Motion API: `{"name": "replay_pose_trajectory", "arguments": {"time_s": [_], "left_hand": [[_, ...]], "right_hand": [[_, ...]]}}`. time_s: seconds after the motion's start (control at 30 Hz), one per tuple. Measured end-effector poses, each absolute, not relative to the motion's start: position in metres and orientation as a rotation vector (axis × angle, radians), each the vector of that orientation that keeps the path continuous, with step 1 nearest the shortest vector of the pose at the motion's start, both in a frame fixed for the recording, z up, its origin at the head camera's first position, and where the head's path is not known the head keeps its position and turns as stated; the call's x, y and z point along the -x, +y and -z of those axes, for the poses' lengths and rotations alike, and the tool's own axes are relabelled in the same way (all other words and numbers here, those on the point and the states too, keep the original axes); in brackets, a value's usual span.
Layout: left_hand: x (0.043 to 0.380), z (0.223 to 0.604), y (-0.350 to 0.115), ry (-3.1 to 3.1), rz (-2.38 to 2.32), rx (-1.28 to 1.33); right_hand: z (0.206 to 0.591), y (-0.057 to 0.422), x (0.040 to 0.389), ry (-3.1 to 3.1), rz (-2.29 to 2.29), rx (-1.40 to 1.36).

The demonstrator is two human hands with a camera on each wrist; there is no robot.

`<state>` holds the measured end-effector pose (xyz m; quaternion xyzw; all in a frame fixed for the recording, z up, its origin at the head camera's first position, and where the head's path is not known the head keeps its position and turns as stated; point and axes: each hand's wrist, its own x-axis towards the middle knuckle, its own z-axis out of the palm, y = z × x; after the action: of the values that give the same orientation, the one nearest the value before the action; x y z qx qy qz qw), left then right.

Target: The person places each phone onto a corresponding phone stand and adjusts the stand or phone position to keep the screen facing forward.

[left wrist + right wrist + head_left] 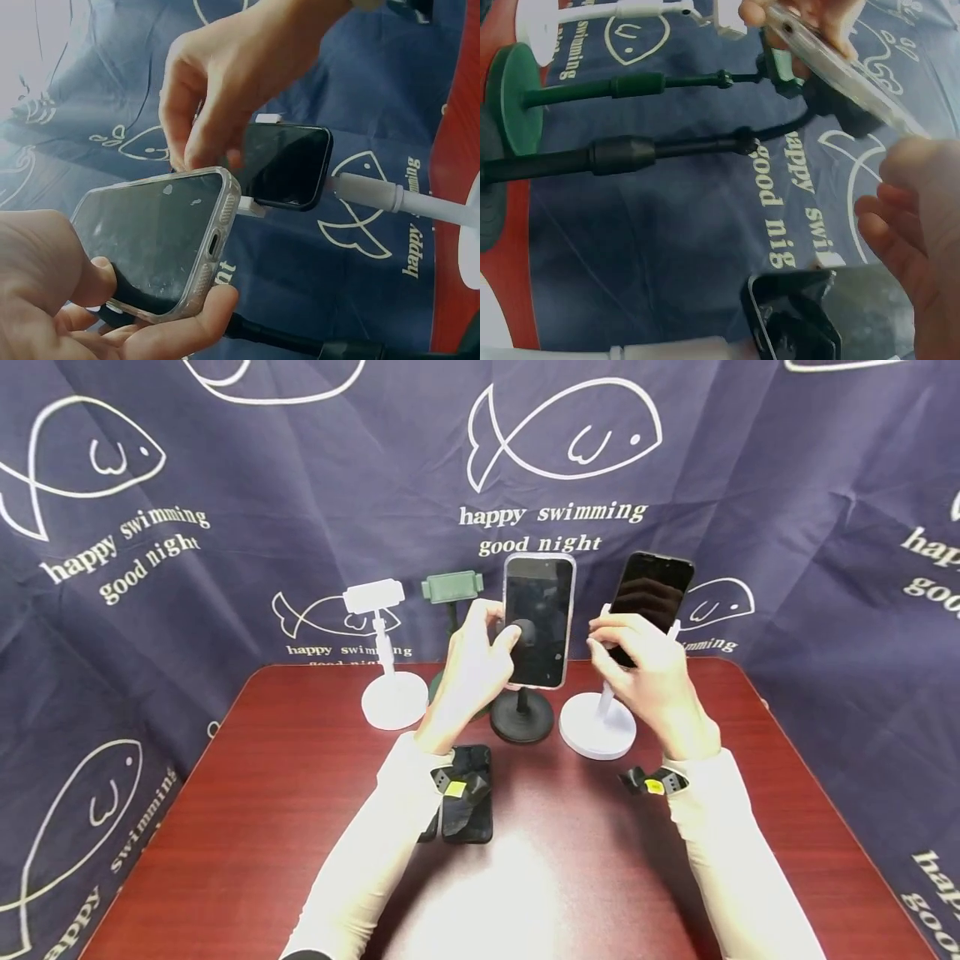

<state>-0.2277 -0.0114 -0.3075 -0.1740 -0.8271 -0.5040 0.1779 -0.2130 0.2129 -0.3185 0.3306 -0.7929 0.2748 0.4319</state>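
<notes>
My left hand grips a smartphone in a clear case, its thumb on the front and fingers round the edge and behind. This phone sits upright in front of the black phone stand; in the right wrist view the black stand's arm reaches its back. My right hand, fingers bent with nothing seen between them, is between this phone and a black smartphone. White clamp arms hold that black phone on the right white stand. The right fingertips overlap the clear case's edge in the left wrist view.
Left of the black stand are a green phone stand and another white stand, both without phones. Two dark phones lie on the red table, one of them under my left wrist. A blue fish-print cloth hangs behind.
</notes>
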Motion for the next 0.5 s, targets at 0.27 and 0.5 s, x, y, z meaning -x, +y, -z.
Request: {"name": "replay_pose_trajectory", "arguments": {"time_s": [0.27, 0.5], "left_hand": [[0.228, 0.309, -0.015, -2.298, 1.441, 0.548], [0.23, 0.31, -0.015, -2.306, 1.385, 0.571]], "right_hand": [[0.319, 0.205, 0.217, -2.047, -0.944, -0.832], [0.321, 0.185, 0.219, -2.053, -1.318, -0.788]]}}
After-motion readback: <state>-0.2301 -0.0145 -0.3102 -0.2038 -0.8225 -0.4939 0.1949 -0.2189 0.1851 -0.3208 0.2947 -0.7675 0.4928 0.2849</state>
